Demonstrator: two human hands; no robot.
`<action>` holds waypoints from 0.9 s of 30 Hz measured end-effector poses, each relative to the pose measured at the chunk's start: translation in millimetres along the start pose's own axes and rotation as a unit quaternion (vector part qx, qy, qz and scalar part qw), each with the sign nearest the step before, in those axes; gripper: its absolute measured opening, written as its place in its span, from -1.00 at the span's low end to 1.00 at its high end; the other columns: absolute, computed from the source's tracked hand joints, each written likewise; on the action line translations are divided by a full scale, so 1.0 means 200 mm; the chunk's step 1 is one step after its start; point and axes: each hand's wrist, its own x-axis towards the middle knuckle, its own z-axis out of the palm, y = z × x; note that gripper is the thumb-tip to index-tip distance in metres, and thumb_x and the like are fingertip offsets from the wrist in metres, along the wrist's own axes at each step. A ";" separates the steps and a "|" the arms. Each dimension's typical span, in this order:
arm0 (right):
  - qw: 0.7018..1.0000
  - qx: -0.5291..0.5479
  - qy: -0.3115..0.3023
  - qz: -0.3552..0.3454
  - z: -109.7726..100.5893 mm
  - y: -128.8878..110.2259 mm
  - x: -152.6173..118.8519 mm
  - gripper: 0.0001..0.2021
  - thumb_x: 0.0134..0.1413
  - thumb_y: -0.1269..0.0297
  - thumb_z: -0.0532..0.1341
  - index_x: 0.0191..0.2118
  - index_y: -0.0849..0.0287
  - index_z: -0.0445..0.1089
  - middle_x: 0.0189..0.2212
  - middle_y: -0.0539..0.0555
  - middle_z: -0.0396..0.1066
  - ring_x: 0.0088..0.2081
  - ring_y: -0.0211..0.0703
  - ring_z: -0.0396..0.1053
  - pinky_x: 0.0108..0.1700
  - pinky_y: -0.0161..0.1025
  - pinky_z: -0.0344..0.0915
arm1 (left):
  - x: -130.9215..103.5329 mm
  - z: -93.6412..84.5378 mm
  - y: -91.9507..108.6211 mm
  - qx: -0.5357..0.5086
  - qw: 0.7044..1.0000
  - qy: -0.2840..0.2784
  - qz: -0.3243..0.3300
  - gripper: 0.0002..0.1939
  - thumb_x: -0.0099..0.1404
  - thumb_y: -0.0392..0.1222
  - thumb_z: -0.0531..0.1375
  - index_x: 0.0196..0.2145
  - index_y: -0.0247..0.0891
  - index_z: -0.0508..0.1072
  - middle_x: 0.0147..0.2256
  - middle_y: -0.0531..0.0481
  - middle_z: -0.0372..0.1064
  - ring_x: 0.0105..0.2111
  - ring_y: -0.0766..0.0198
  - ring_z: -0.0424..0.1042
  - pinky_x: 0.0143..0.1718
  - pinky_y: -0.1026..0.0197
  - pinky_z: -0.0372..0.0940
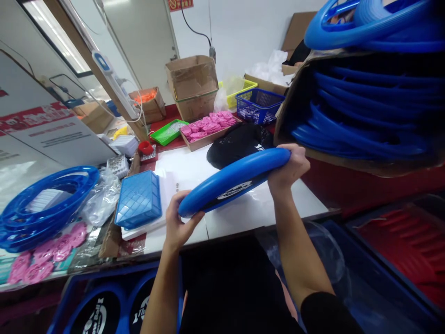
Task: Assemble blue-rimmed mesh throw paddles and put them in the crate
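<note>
A round blue disc (236, 178) with a black centre and white lettering is tilted above the white tabletop. My left hand (179, 220) grips its near left edge, thumb underneath. At the opposite, upper right edge my right hand (289, 169) is closed on the rim. Just behind the disc lies a black cloth piece (239, 141) with a little white print. An upturned light-blue basket (139, 199) sits on the table to the left of my left hand.
Blue rings (48, 204) and pink pieces (48, 253) lie at left. A carton (295, 99) of blue rings stands at right. Behind are a pink-filled tray (208, 138), green tray (168, 132) and blue basket (259, 105). Finished-looking discs (99, 311) lie in a bin below.
</note>
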 end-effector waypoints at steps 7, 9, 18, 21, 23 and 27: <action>0.950 0.058 -0.060 -0.300 -0.03 -0.14 0.01 -0.57 0.42 0.17 -0.07 -0.42 0.10 0.41 -0.58 0.03 0.35 -0.54 -0.10 0.37 -0.48 -0.13 0.24 | 0.16 -0.03 0.47 0.185 0.960 -0.096 0.189 -0.43 0.38 0.05 0.35 0.20 -0.30 0.39 0.00 -0.23 0.56 -0.01 0.04 0.58 0.04 0.09 0.48; 0.937 0.076 -0.069 -0.334 -0.03 -0.17 -0.01 -0.62 0.41 0.21 -0.05 -0.36 0.11 0.43 -0.57 0.03 0.36 -0.54 -0.09 0.39 -0.50 -0.14 0.25 | 0.16 -0.02 0.49 0.198 0.953 -0.101 0.204 -0.48 0.43 0.06 0.30 0.19 -0.31 0.41 -0.04 -0.24 0.58 -0.07 0.06 0.60 -0.03 0.12 0.49; 0.912 0.177 -0.324 -0.177 -0.15 -0.12 -0.02 -0.64 0.43 0.04 0.08 0.06 0.06 0.54 -0.09 0.17 0.60 -0.05 0.15 0.55 -0.01 0.13 0.47 | 0.07 -0.11 0.14 0.114 0.967 -0.032 0.226 -0.51 0.44 0.06 0.28 0.21 -0.22 0.46 -0.05 -0.20 0.61 -0.11 0.04 0.62 -0.08 0.10 0.48; 0.860 0.176 -0.463 -0.120 -0.23 -0.10 -0.01 -0.63 0.34 0.07 0.28 0.18 -0.03 0.49 0.05 0.15 0.57 0.12 0.16 0.48 0.19 0.19 0.39 | 0.05 -0.16 0.02 0.102 0.968 -0.057 0.223 -0.51 0.42 0.07 0.29 0.22 -0.15 0.46 -0.01 -0.20 0.61 0.02 -0.03 0.56 0.14 -0.12 0.39; 0.839 0.161 -0.503 -0.135 -0.26 -0.10 -0.02 -0.50 0.22 0.11 0.41 0.25 -0.06 0.45 0.12 0.15 0.54 0.19 0.17 0.44 0.24 0.20 0.35 | 0.04 -0.19 -0.01 0.103 0.968 -0.071 0.217 -0.53 0.43 0.07 0.28 0.20 -0.11 0.46 0.04 -0.19 0.59 0.15 -0.07 0.48 0.27 -0.28 0.25; 0.828 0.146 -0.512 -0.177 -0.29 -0.12 -0.06 -0.49 0.23 0.19 0.42 0.27 -0.08 0.43 0.12 0.13 0.55 0.20 0.14 0.45 0.24 0.20 0.33 | 0.05 -0.23 0.05 0.125 0.967 -0.114 0.189 -0.52 0.44 -0.04 0.29 0.26 -0.10 0.40 0.22 -0.20 0.46 0.30 -0.06 0.35 0.35 -0.35 0.16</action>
